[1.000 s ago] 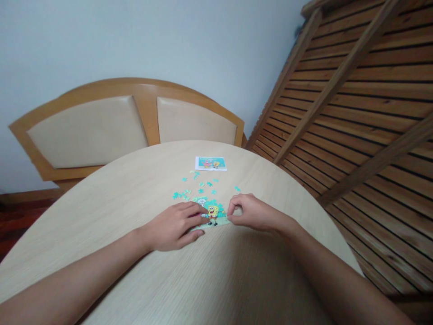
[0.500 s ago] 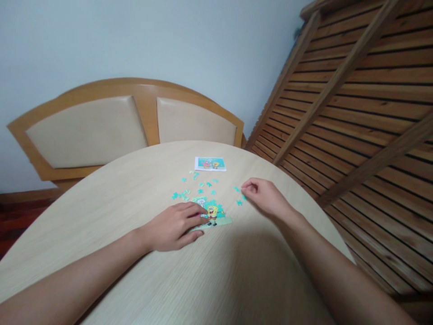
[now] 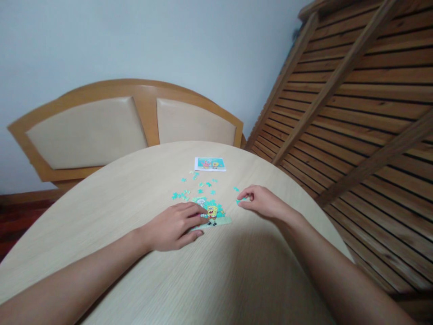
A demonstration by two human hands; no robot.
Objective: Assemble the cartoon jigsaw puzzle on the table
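Right fingertips: I see thumb and forefinger of the right hand (image 3: 262,201) curved toward each other, a teal piece (image 3: 240,201) at the gap between them, just right of the frame's centre; whether they grip it I cannot tell
Left fingers: I find the left hand (image 3: 177,225) palm down, fingers loosely spread over the left part of the joined puzzle (image 3: 221,221), thumb apart at its lower edge
Joined puzzle: lower centre of the frame, lying flat; I can read a yellow figure beside the left fingertips
Loose pieces (image 3: 200,191): I note a scatter above the puzzle, plus one just above the right fingertips
Picture sheet (image 3: 219,165): at frame centre, above the scatter, flat
Table (image 3: 115,216): round-edged pale wood, filling the lower frame
Backrest (image 3: 145,113): left of centre, wooden, two cream panels
Slatted wood (image 3: 355,113): right side of the frame, tilted in my view
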